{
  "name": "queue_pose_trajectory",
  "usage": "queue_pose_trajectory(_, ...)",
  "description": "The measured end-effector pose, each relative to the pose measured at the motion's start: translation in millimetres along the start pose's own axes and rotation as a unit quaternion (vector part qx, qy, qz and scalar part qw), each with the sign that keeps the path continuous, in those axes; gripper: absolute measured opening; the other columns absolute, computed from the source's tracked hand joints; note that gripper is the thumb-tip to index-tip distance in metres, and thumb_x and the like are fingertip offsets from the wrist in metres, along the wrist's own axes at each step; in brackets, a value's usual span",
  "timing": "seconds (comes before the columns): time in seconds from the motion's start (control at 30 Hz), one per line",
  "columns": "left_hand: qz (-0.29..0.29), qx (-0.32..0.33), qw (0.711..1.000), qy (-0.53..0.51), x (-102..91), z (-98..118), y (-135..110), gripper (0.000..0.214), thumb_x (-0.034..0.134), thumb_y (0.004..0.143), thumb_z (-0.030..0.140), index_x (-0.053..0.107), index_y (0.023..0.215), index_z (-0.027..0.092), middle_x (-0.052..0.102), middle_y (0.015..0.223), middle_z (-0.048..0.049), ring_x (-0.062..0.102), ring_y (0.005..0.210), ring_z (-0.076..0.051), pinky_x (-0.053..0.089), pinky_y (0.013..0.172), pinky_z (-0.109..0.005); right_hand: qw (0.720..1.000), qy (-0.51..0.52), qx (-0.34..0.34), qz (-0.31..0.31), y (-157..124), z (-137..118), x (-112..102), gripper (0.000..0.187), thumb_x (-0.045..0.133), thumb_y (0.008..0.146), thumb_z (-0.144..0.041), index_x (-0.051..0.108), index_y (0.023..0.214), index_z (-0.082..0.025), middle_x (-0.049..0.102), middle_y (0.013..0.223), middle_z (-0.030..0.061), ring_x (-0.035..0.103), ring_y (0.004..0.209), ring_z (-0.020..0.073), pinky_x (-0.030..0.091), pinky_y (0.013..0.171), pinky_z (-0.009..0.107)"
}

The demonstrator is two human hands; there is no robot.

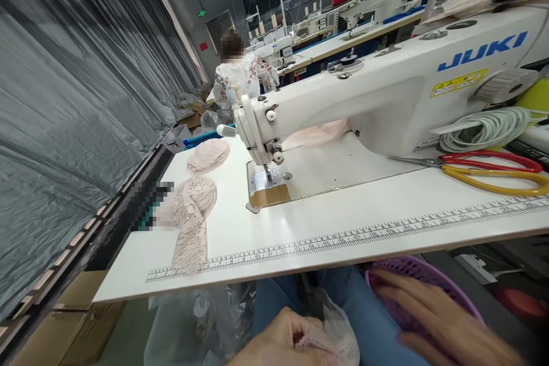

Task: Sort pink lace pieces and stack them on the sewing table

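A grey curtain (pixel 77 97) hangs along the far left, with a cardboard box (pixel 86 326) low at its foot. On the left part of the white counter (pixel 240 240), a pale lace strip (pixel 191 240) lies draped down across the printed ruler (pixel 343 240), and a rounded stack of pale pink fabric (pixel 210 154) sits behind it. Beyond the counter is a person in a flowered top (pixel 246 77). Below the front edge, above the lap, the left hand (pixel 287 340) is closed, its thumb and fingers pinching the edge of a pale cloth (pixel 345 334). Above, the white sewing machine (pixel 326 103) stretches across the counter, more pink fabric (pixel 319 132) lying behind its arm. Further right, the right hand (pixel 437 309), blurred, is open with loosely spread fingers over a purple basket (pixel 454 286); whether the fingertips touch anything inside I cannot tell. At the far right of the counter, scissors (pixel 493 163) with red and yellow handles lie just in front of a coiled pale cord (pixel 489 128).
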State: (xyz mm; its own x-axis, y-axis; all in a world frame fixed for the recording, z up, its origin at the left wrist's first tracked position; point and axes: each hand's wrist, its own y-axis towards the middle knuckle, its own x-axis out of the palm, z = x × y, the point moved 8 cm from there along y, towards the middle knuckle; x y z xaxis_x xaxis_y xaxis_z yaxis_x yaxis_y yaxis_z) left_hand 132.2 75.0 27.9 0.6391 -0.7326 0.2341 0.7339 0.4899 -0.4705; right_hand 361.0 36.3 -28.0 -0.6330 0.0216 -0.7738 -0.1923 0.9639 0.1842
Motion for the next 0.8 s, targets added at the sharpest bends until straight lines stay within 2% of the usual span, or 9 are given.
queue_pose_trajectory(0.03,-0.006,-0.006,1.000,0.015,0.8,-0.1,-1.3,0.051,0.084,0.066,0.062,0.070,0.071,0.013,0.044,0.070,0.0026,0.035,0.066,-0.010,0.021,0.063,-0.028,0.996,0.074,0.011,-0.054,10.7,-18.4,5.2,0.072,0.079,0.081,-0.031,0.049,0.146,-0.040,0.054,0.151,0.0073,0.051,0.136,0.0350,0.049,0.107,0.048)
queue_pose_trajectory(0.07,-0.012,-0.009,1.000,0.025,1.5,0.0,-3.0,0.053,0.083,0.065,0.064,0.073,0.076,0.013,0.046,0.072,0.0018,0.037,0.067,-0.011,0.022,0.063,-0.027,0.980,0.155,0.011,-0.127,21.2,-41.6,13.0,0.086,0.086,0.073,-0.029,0.046,0.147,-0.043,0.057,0.148,0.0041,0.053,0.135,0.0324,0.049,0.107,0.044)
queue_pose_trajectory(0.17,-0.005,-0.010,0.999,0.042,-1.1,-0.7,-10.2,0.055,0.080,0.068,0.066,0.075,0.080,0.013,0.049,0.073,0.0009,0.040,0.069,-0.012,0.025,0.063,-0.026,0.920,0.286,0.079,-0.255,46.0,-89.0,26.6,0.064,0.076,0.059,-0.004,0.071,0.115,-0.034,0.072,0.101,-0.0013,0.069,0.099,0.0248,0.054,0.088,0.033)
queue_pose_trajectory(0.23,0.018,-0.006,0.998,0.061,-6.7,-1.7,-14.9,0.056,0.078,0.070,0.068,0.074,0.078,0.013,0.047,0.072,0.0015,0.039,0.068,-0.010,0.024,0.061,-0.026,0.885,0.349,0.145,-0.271,53.7,-96.5,30.9,0.036,0.073,0.056,-0.007,0.073,0.087,-0.026,0.066,0.085,-0.0030,0.065,0.091,0.0227,0.050,0.082,0.031)
queue_pose_trajectory(0.3,0.035,0.004,0.996,0.080,-11.6,-1.9,-17.1,0.059,0.075,0.071,0.072,0.072,0.074,0.013,0.045,0.072,0.0018,0.039,0.065,-0.010,0.024,0.060,-0.026,0.858,0.386,0.179,-0.287,53.6,-95.7,36.5,0.020,0.073,0.058,-0.020,0.065,0.076,-0.022,0.062,0.079,-0.0029,0.062,0.083,0.0209,0.048,0.075,0.030)
queue_pose_trajectory(0.4,0.036,0.026,0.994,0.097,-13.6,-1.2,-14.2,0.067,0.068,0.072,0.079,0.066,0.064,0.012,0.047,0.072,0.0001,0.041,0.065,-0.010,0.026,0.060,-0.026,0.833,0.412,0.201,-0.310,48.8,-92.4,43.3,0.023,0.071,0.059,-0.034,0.058,0.073,-0.021,0.056,0.072,-0.0038,0.054,0.072,0.0168,0.042,0.067,0.027)
queue_pose_trajectory(0.53,0.038,0.027,0.995,0.087,-13.5,-3.9,-7.0,0.074,0.063,0.069,0.085,0.058,0.058,0.013,0.046,0.071,0.0000,0.037,0.063,-0.009,0.024,0.058,-0.027,0.821,0.426,0.214,-0.316,46.5,-95.8,44.8,0.030,0.074,0.058,-0.044,0.058,0.070,-0.021,0.048,0.068,-0.0049,0.047,0.070,0.0153,0.036,0.064,0.027)
queue_pose_trajectory(0.7,0.064,-0.041,0.995,0.070,-13.0,-13.9,-2.3,0.067,0.087,0.044,0.073,0.064,0.062,0.013,0.049,0.066,0.0025,0.039,0.062,-0.009,0.023,0.058,-0.026,0.819,0.426,0.220,-0.315,47.3,-94.4,44.5,0.034,0.075,0.061,-0.046,0.059,0.077,-0.021,0.052,0.077,-0.0028,0.048,0.074,0.0167,0.037,0.066,0.028)
queue_pose_trajectory(0.8,0.077,-0.052,0.994,0.063,-13.3,-14.2,0.4,0.062,0.090,0.042,0.067,0.065,0.058,0.012,0.052,0.066,0.0018,0.042,0.064,-0.010,0.025,0.059,-0.027,0.814,0.427,0.221,-0.327,48.7,-90.3,49.3,0.036,0.078,0.062,-0.047,0.062,0.078,-0.020,0.054,0.078,-0.0023,0.050,0.077,0.0175,0.038,0.068,0.028)
